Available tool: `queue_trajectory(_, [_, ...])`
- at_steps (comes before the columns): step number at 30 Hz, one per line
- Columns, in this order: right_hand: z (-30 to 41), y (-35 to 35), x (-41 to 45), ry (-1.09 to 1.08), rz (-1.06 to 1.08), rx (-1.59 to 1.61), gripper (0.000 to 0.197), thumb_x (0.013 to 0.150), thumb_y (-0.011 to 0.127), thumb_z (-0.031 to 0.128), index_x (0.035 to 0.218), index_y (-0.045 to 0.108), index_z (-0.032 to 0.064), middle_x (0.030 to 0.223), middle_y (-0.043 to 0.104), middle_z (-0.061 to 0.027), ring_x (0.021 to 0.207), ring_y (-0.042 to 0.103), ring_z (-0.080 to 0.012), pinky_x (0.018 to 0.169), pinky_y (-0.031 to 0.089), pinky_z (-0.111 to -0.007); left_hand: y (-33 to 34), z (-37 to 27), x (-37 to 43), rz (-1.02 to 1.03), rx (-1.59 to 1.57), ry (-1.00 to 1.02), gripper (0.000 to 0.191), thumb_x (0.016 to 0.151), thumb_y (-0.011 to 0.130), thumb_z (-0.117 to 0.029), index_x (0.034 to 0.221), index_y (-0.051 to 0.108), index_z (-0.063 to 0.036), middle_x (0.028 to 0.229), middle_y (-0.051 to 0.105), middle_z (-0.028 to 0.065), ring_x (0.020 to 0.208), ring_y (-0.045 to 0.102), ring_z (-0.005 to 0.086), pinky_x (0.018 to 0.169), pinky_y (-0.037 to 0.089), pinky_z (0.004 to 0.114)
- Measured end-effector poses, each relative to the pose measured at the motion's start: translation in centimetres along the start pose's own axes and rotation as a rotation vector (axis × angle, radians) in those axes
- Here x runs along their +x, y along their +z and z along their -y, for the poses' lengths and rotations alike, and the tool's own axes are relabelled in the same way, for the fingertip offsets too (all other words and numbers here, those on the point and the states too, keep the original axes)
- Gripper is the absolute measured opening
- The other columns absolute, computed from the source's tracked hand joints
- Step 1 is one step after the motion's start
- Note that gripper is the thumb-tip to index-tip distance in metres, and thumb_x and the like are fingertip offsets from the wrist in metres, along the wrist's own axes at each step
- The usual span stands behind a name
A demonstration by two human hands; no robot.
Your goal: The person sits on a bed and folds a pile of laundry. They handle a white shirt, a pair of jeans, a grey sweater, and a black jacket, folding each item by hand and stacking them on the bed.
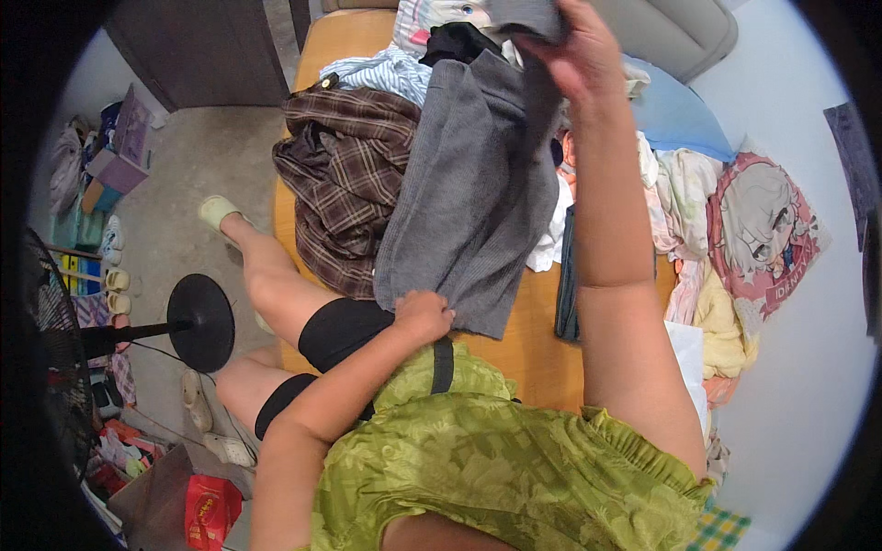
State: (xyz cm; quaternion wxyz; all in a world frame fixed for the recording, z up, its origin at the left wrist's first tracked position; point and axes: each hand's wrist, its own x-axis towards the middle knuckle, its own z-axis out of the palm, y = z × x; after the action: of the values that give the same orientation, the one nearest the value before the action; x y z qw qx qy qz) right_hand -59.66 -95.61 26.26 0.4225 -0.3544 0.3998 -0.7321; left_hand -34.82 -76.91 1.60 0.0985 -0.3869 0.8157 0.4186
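Observation:
A grey ribbed knit garment (468, 200) lies stretched across the wooden surface before me. Its near edge is gripped by my left hand (424, 317), close to my lap. My right hand (582, 55) is raised at the far end, holding a dark grey part of the cloth between thumb and fingers; whether that part belongs to the same garment is unclear. Left of the grey knit, a brown plaid garment (351, 179) lies crumpled. Beyond it are a blue-and-white striped cloth (386, 72) and a black cloth (458, 43). A folded dark blue item (567, 289) lies near my right forearm.
Several clothes and a pink cushion with a printed cartoon figure (765, 234) line the wall at the right. A blue rounded item (679, 113) is behind them. A pedestal fan base (200, 324), shoes (196, 399) and boxes (120, 158) stand on the floor at the left.

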Motion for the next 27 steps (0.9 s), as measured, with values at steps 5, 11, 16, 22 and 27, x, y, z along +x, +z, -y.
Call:
queue_trajectory(5, [-6.7,3.0,-1.2,0.18,0.05,0.003,0.029,0.093,0.062,0.026,0.116,0.054,0.0088,0.109,0.062,-0.0064,0.098,0.061,-0.0223,0.086,0.051,-0.049,0.3,-0.5,0.5,0.151,0.066,0.003,0.036,0.092,0.057,-0.036,0.097,0.07,-0.0026,0.093,0.067,0.0175,0.097,0.061,0.0376,0.088,0.041,0.052])
queue_trajectory(11, [-11.9,6.7,-3.1,0.132,0.068,0.253,0.024,0.092,0.062,0.019,0.111,0.055,0.0064,0.103,0.062,-0.0057,0.093,0.062,-0.0194,0.088,0.051,-0.044,-0.9,0.5,0.8,0.187,0.048,-0.046,0.038,0.09,0.059,-0.038,0.096,0.07,-0.0013,0.094,0.067,0.0186,0.096,0.062,0.0368,0.09,0.042,0.051])
queue_trajectory(16, [-9.2,6.2,0.8,0.001,0.084,0.345,0.027,0.096,0.054,0.019,0.119,0.054,0.0052,0.113,0.061,-0.0104,0.105,0.06,-0.0271,0.094,0.048,-0.05,-0.3,0.8,1.1,0.163,0.19,-0.059,0.035,0.087,0.064,-0.036,0.098,0.07,-0.0038,0.091,0.068,0.0156,0.093,0.063,0.0353,0.09,0.044,0.049])
queue_trajectory(22, [-3.6,3.8,-9.6,0.073,-0.005,0.518,0.038,0.096,0.053,0.02,0.129,0.049,0.0022,0.128,0.056,-0.0153,0.116,0.056,-0.0311,0.102,0.042,-0.05,-1.9,-2.1,0.1,0.049,0.412,0.168,0.052,0.081,0.065,-0.021,0.132,0.052,-0.0159,0.126,0.059,0.0118,0.12,0.052,0.0334,0.097,0.042,0.049])
queue_trajectory(27, [-11.7,-6.1,-25.8,0.499,-0.357,0.603,0.054,0.085,0.052,0.019,0.134,0.043,-0.0019,0.134,0.053,-0.019,0.123,0.052,-0.0341,0.106,0.04,-0.051,0.4,0.6,1.1,-0.163,0.531,0.697,0.048,0.086,0.059,-0.023,0.131,0.055,-0.008,0.143,0.043,0.0098,0.14,0.028,0.0291,0.113,0.024,0.053])
